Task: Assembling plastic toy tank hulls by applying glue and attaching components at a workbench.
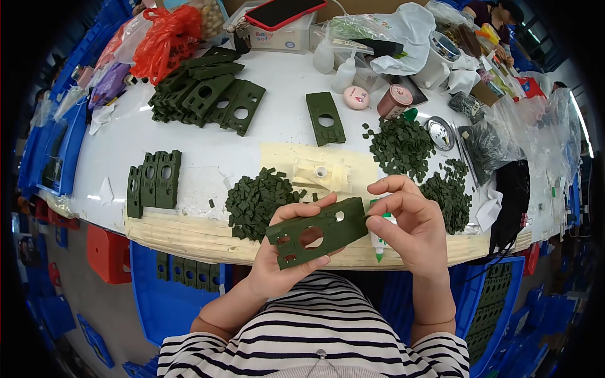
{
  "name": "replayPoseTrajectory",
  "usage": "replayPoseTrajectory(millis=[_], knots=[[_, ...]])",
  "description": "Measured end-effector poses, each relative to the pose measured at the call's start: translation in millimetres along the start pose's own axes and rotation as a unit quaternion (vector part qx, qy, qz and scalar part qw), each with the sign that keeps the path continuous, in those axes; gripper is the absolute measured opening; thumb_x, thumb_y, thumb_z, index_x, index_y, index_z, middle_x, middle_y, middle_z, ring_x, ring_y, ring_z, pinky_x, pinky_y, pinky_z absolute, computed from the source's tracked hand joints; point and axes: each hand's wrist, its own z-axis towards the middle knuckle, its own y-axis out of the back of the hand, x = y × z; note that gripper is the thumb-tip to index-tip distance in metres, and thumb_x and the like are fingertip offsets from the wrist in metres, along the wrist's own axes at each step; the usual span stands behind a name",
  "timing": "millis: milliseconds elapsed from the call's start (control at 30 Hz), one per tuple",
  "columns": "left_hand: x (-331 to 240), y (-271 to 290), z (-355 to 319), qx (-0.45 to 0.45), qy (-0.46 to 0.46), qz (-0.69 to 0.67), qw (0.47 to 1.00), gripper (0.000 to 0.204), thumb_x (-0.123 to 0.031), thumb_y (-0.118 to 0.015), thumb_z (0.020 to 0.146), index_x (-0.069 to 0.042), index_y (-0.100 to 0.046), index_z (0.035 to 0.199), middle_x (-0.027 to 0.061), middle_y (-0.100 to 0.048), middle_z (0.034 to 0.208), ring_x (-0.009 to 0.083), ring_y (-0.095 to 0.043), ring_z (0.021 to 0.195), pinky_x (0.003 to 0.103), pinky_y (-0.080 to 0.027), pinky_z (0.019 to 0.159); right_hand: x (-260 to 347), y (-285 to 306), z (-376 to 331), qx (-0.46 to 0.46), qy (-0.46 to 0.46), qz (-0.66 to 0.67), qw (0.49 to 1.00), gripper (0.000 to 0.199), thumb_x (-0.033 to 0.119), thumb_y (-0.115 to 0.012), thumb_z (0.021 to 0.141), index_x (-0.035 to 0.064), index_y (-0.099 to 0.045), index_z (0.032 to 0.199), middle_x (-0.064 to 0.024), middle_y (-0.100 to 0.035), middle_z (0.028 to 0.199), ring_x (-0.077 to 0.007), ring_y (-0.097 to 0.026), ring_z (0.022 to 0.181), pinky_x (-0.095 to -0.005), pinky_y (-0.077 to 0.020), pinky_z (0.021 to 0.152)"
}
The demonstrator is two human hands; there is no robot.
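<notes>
Near the lower centre of the frame, our left hand clasped the hull between thumb at its lower edge and fingers at its upper. Our right hand had thumb and forefinger nearly together at the hull's right end; whether they pinched a chip, we could not tell. To work well, we judged, the left grip needed to be firm but gentle, the right fingertips light and square to that end. Chips lay piled left of centre; a white bottle sat beneath our right fingers.
</notes>
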Motion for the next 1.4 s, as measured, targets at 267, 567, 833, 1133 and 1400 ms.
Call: replayPoseTrajectory(millis=[267,567,833,1133,1400], knots=[[-2,4,-4,0.026,-0.017,0.031,0.999,0.054,0.011,-0.057,0.084,-0.007,-0.034,0.129,0.0201,-0.022,0.149,0.0291,-0.048,0.124,0.039,-0.049,0.098,4,-10,10,0.055,0.002,-0.1,0.993,0.006,0.001,-0.071,0.075,-0.0006,-0.068,0.08,-0.0123,-0.054,0.112,-0.0165,-0.052,0.102,-0.0314,-0.0397,0.09],[-1,7,-5,0.029,-0.024,0.033,0.999,0.053,0.011,-0.056,0.085,-0.006,-0.034,0.13,0.0199,-0.022,0.149,0.0276,-0.05,0.122,0.038,-0.049,0.097,5,-16,13,0.07,-0.02,-0.094,0.993,0.006,0.003,-0.07,0.076,-0.001,-0.067,0.079,-0.0113,-0.054,0.11,-0.0163,-0.052,0.101,-0.0312,-0.0397,0.089],[0,8,-5,0.029,-0.029,0.04,0.998,0.053,0.011,-0.056,0.085,-0.006,-0.034,0.13,0.0202,-0.022,0.149,0.0275,-0.05,0.121,0.037,-0.049,0.096,2,-19,12,0.041,-0.019,-0.085,0.995,0.009,0.008,-0.072,0.075,0.001,-0.068,0.079,-0.0115,-0.059,0.103,-0.0188,-0.055,0.101,-0.0312,-0.0398,0.091],[-1,9,-5,0.03,-0.019,0.059,0.998,0.055,0.01,-0.06,0.083,-0.01,-0.033,0.127,0.0208,-0.022,0.148,0.0331,-0.042,0.129,0.044,-0.048,0.1,-1,-22,12,0.026,0.015,-0.13,0.991,0.009,0.008,-0.072,0.074,0.0021,-0.066,0.078,-0.0112,-0.058,0.103,-0.0194,-0.055,0.1,-0.0312,-0.0408,0.089],[2,11,-6,0.039,-0.034,0.075,0.996,0.055,0.01,-0.06,0.083,-0.009,-0.032,0.126,0.022,-0.022,0.148,0.0339,-0.042,0.129,0.045,-0.048,0.1,-5,-21,12,0.021,0.033,-0.149,0.988,0.01,0.008,-0.072,0.073,0.0028,-0.064,0.075,-0.0109,-0.058,0.1,-0.0203,-0.055,0.098,-0.0316,-0.0412,0.088]])
